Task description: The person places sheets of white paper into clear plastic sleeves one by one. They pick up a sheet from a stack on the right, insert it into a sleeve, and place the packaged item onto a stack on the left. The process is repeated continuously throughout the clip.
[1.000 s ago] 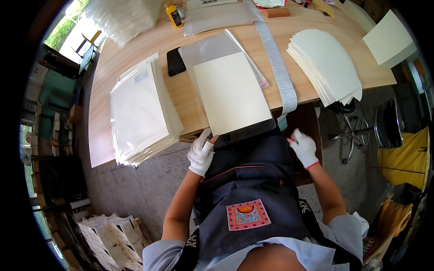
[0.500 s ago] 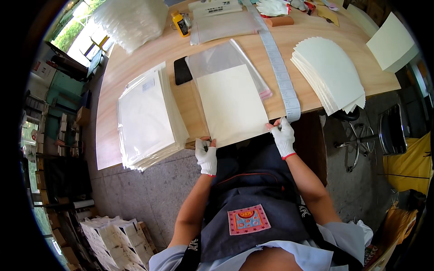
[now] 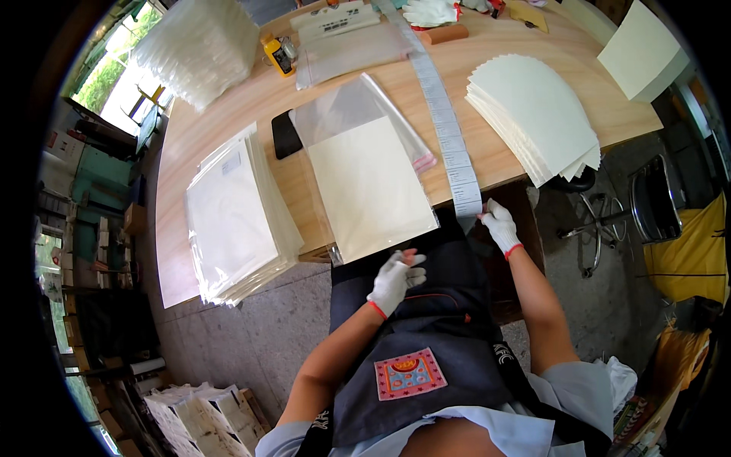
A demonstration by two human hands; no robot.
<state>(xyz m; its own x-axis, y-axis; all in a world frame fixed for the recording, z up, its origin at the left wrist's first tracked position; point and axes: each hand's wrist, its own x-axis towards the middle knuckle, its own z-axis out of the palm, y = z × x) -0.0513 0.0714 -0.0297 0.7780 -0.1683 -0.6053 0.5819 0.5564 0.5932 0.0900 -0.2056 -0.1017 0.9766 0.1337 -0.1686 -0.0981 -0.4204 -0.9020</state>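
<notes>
A cream sheet of card [image 3: 373, 190] lies at the table's near edge, inside a clear plastic bag whose margin shows along its left side. My right hand [image 3: 499, 224], in a white knit glove with bare fingertips, pinches the near end of a long strip of printed labels [image 3: 449, 137]. My left hand [image 3: 394, 282], gloved the same way, hovers in front of my apron just below the card's near edge. Its fingers are loosely bent and apart, holding nothing. Beneath the card lies a stack of clear bags [image 3: 343, 110].
To the left rises a pile of bagged cards [image 3: 232, 221]. On the right, cream cards [image 3: 537, 114] are fanned out. A black flat object [image 3: 285, 135], a yellow bottle [image 3: 277, 56] and a large plastic-wrapped bundle [image 3: 202, 49] are farther back. A chair [image 3: 655, 198] stands right of the table.
Both hands have let go of the bagged card's near corners. My left hand has moved right and toward me; my right hand has shifted right onto the label strip's end.
</notes>
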